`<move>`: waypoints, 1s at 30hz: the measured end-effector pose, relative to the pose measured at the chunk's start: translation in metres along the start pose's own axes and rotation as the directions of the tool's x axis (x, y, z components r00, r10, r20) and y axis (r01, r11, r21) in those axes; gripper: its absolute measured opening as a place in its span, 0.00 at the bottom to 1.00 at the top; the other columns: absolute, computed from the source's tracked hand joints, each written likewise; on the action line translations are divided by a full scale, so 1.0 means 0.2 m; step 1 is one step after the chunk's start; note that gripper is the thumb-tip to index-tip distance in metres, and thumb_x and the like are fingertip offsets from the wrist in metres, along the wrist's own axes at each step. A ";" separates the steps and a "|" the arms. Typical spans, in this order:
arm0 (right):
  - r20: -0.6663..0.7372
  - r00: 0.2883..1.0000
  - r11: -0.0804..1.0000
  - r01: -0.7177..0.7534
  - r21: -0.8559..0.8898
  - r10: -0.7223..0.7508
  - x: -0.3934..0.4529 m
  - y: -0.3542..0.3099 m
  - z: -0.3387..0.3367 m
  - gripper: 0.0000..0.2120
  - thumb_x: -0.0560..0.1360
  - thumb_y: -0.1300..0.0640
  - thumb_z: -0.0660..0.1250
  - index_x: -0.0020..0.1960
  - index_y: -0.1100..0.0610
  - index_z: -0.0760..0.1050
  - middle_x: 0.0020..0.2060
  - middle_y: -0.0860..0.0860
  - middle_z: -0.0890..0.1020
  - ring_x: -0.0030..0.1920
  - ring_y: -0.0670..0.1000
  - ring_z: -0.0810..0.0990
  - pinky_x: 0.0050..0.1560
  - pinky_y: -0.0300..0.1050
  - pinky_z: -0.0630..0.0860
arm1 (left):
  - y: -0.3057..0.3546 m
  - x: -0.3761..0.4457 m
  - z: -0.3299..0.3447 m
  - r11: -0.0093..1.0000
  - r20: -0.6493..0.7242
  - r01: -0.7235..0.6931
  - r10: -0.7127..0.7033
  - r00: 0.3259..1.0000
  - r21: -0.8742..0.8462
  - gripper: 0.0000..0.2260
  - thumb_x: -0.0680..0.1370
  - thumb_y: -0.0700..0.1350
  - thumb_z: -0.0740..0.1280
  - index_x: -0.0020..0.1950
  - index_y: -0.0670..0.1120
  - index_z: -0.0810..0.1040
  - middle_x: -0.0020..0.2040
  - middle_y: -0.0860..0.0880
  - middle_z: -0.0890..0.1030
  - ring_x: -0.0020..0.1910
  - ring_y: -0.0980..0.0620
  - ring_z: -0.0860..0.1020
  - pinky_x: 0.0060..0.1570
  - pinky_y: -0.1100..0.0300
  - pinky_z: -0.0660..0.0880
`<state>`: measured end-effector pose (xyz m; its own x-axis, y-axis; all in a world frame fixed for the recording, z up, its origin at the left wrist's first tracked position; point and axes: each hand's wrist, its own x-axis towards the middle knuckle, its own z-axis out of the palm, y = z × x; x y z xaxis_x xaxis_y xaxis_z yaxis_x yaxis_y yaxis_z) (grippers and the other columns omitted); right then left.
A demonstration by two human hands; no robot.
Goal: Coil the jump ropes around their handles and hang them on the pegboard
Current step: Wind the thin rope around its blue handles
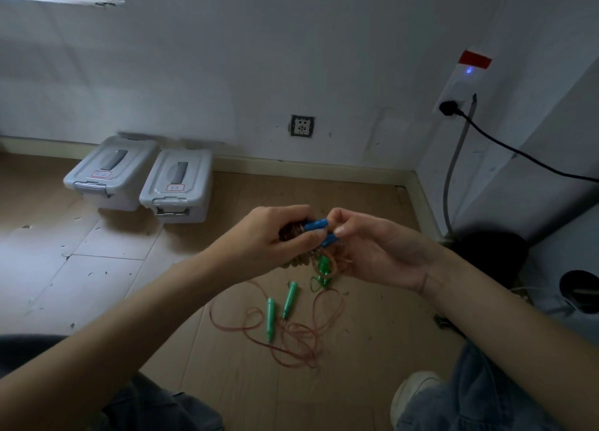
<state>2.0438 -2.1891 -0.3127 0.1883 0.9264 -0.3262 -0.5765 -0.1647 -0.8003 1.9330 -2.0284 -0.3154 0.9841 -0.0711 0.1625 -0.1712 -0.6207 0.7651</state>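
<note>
My left hand (pixel 278 232) grips a pair of blue jump-rope handles (pixel 316 225) with brownish cord coiled around them. My right hand (pixel 372 245) pinches the tips of those blue handles from the right. Below my hands, on the wooden floor, lies a loose pink rope (pixel 291 333) with two green handles (pixel 289 299) side by side. Another green-handled rope (pixel 323 268) lies bundled just under my right hand, partly hidden. No pegboard is in view.
Two grey lidded storage boxes (pixel 176 184) stand against the white wall at the left. A wall socket (pixel 302 126) is in the middle, a power strip with a black cable (pixel 505 145) at the right. My knees and a white shoe (pixel 411 395) frame the floor.
</note>
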 end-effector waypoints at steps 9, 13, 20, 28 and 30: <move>-0.446 0.817 0.894 0.174 -0.412 -0.364 0.07 0.10 0.08 0.10 0.74 0.67 0.61 0.36 0.57 0.68 0.32 0.52 0.73 0.28 0.46 0.71 0.25 0.37 0.69 | -0.04 0.00 0.09 0.962 -0.170 -0.030 0.078 0.982 0.271 0.07 0.74 0.54 0.62 0.46 0.52 0.70 0.34 0.55 0.75 0.29 0.59 0.74 0.30 0.70 0.72; -0.371 0.901 0.957 0.134 -0.258 -0.226 0.04 0.06 0.06 0.07 0.74 0.65 0.62 0.39 0.57 0.69 0.34 0.52 0.76 0.32 0.46 0.72 0.29 0.37 0.71 | -0.05 0.00 0.07 0.988 -0.125 0.032 -0.012 0.992 0.152 0.07 0.71 0.60 0.58 0.43 0.59 0.68 0.35 0.53 0.78 0.32 0.59 0.78 0.33 0.64 0.77; -0.244 0.943 0.941 0.150 -0.304 -0.229 0.02 0.03 0.06 0.08 0.68 0.54 0.66 0.45 0.58 0.75 0.40 0.52 0.78 0.44 0.52 0.74 0.49 0.47 0.69 | -0.07 0.02 0.03 0.971 -0.135 0.167 -0.192 0.972 -0.172 0.10 0.76 0.55 0.60 0.38 0.57 0.76 0.37 0.51 0.80 0.36 0.58 0.80 0.34 0.63 0.79; -0.313 0.907 0.890 0.124 -0.440 -0.282 0.01 0.06 0.08 0.06 0.70 0.61 0.69 0.37 0.56 0.73 0.36 0.51 0.78 0.39 0.50 0.76 0.44 0.43 0.75 | -0.05 0.00 0.04 0.987 -0.072 0.141 -0.135 0.988 0.083 0.09 0.75 0.55 0.57 0.42 0.52 0.72 0.36 0.52 0.77 0.34 0.58 0.77 0.33 0.65 0.75; -0.358 0.791 0.706 0.126 -0.697 -0.495 0.05 0.09 0.10 0.10 0.72 0.63 0.69 0.35 0.56 0.71 0.35 0.52 0.78 0.36 0.50 0.78 0.37 0.40 0.77 | -0.05 0.00 0.07 0.966 -0.126 0.118 -0.091 0.988 0.232 0.08 0.75 0.54 0.56 0.42 0.52 0.69 0.34 0.55 0.75 0.31 0.59 0.75 0.32 0.66 0.74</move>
<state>2.0203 -2.1768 -0.3200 0.7194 0.6933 -0.0419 0.1714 -0.2356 -0.9566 1.9352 -2.0333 -0.3324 0.9818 0.0845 0.1700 -0.0383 -0.7888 0.6134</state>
